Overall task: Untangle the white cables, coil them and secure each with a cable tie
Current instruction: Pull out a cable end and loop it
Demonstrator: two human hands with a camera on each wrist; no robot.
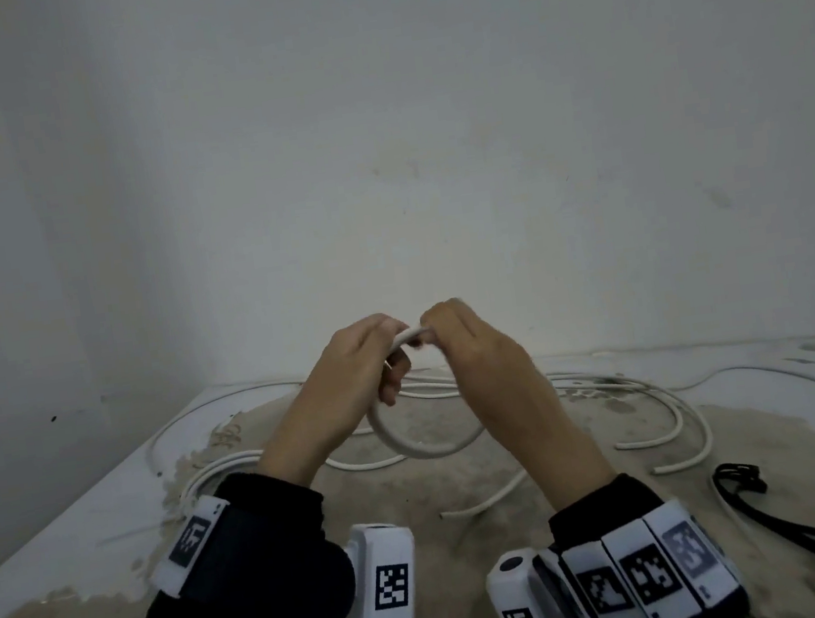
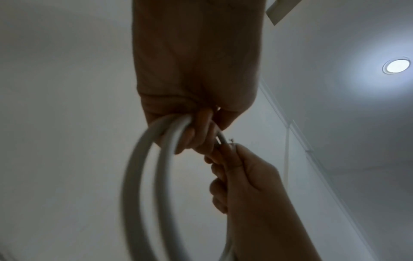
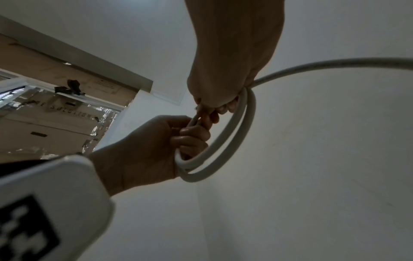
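Note:
Both hands are raised above the table, meeting at the top of a small coil of white cable [image 1: 405,448] that hangs below them in two loops [image 2: 138,176]. My left hand [image 1: 392,362] has its fingers curled through the coil and grips the loops [image 3: 234,141]. My right hand [image 1: 431,329] pinches the cable next to the left fingers, close to the cable's cut end [image 2: 221,139]. From the right hand one strand [image 3: 335,63] trails away to the side. Black cable ties [image 1: 745,487] lie on the table to the right, apart from both hands.
More white cables [image 1: 667,409] lie in loose tangled curves across the worn table, with another bundle [image 1: 219,468] under my left forearm. The table's left edge [image 1: 62,535] runs diagonally. A pale wall [image 1: 375,157] stands close behind.

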